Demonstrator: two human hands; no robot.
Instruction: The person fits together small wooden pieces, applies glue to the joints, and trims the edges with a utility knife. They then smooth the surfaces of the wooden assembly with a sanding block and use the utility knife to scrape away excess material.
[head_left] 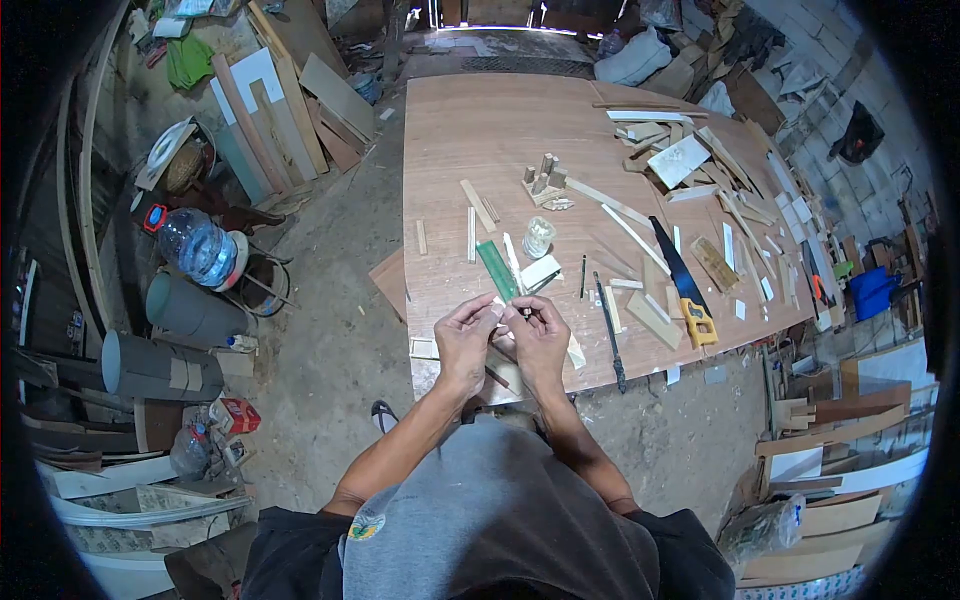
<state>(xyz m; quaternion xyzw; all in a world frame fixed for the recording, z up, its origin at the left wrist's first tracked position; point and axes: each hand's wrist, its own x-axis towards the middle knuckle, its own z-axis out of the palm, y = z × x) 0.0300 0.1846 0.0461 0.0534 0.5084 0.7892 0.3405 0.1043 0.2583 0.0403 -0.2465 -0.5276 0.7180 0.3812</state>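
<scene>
My left hand (463,343) and my right hand (541,344) meet over the near edge of the wooden table, fingers pinched together. Between their fingertips is a small pale piece (499,302), too small and covered for its kind to show. Just beyond the fingers lies a green flat strip (496,268), with a white block (540,273) to its right. A clear jar (538,236) with pale contents stands farther back. Behind it is a small wooden construction (545,182) with upright posts. A thin dark red stick (497,377) lies under my hands.
A handsaw (684,283) with a yellow handle lies on the table (480,120) to the right, near a long dark tool (609,330). Scrap wood (690,160) is heaped at the far right. On the left, a large water bottle (200,247) rests on a stand beside grey cylinders (160,365).
</scene>
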